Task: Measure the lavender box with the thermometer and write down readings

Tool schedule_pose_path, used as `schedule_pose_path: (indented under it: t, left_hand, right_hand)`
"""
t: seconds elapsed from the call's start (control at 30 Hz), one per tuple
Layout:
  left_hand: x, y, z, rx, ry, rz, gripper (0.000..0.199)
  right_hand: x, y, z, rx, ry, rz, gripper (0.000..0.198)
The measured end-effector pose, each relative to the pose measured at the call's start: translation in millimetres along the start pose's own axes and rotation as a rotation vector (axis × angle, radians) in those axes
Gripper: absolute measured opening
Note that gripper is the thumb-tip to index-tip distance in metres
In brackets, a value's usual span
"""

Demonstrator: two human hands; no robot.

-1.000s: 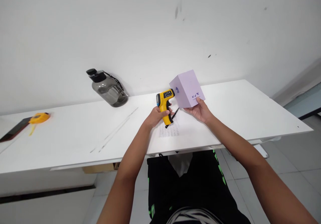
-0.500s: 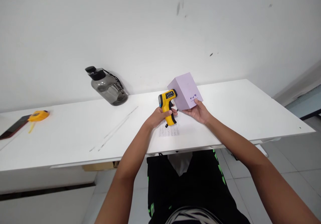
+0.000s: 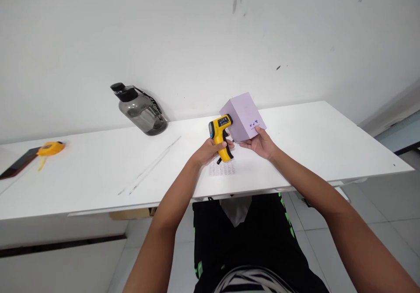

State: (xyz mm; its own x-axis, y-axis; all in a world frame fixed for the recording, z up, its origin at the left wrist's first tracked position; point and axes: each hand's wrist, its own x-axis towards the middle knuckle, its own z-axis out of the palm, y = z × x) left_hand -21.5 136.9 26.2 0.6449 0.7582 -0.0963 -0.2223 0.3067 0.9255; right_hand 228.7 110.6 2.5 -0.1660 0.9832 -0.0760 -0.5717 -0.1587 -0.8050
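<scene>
Mid-frame, the yellow thermometer (image 3: 221, 129) gripped by the left hand (image 3: 207, 151) has neared, perhaps touching, the purple box (image 3: 246, 113) the right hand (image 3: 263, 145) clasps.

Pen (image 3: 219, 161) mostly hidden behind yellow thermometer (image 3: 222, 129); dark slab (image 3: 19, 163) cut by left edge; small writing (image 3: 222, 169) unreadable.

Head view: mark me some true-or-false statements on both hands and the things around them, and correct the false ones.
1. The left hand holds the yellow gun-shaped device. True.
2. The bottle is at the back of the table, near the wall. True.
3. The right hand grips the bottle. False: the right hand holds the purple box.
4. The device's front end faces the purple box. True.
5. The tape measure lies right of the purple box. False: it lies far to the left.
</scene>
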Motion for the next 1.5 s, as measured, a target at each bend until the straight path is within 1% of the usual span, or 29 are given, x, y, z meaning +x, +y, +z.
schedule_pose_path:
  t: [0.13,0.37,0.6,0.87,1.1,1.27,1.37,1.5]
  left_hand:
    - [-0.8,1.4,1.1,-0.001,0.01,-0.013,0.063]
    - [-0.2,-0.6,3.6,-0.023,0.002,0.007,0.058]
    - [1.3,-4.7,4.8,-0.053,-0.01,0.013,0.059]
    - [1.9,-5.2,5.8,-0.087,0.004,0.016,0.061]
    - [0.9,-4.8,5.7,-0.118,0.0,0.017,0.058]
    - [0.0,-5.1,5.6,-0.123,-0.01,0.023,0.055]
    - [0.8,-6.8,5.0,-0.109,-0.021,0.031,0.053]
    - [1.4,-7.2,5.5,-0.066,-0.017,0.027,0.056]
  right_hand:
    - [1.1,0.0,-0.8,0.002,0.007,0.018,0.053]
    - [1.1,-0.6,-0.2,-0.003,0.003,0.012,0.053]
    - [0.3,-1.3,1.5,-0.015,0.011,0.007,0.058]
    - [2.9,1.1,-0.9,-0.008,0.028,0.014,0.054]
    - [1.7,-0.2,-0.7,-0.025,0.013,0.011,0.055]
    - [-0.3,-1.7,0.9,-0.026,-0.005,-0.002,0.052]
    - [-1.8,-3.8,2.0,-0.025,-0.012,-0.004,0.053]
    - [-4.7,-9.9,2.7,-0.022,-0.046,-0.001,0.049]
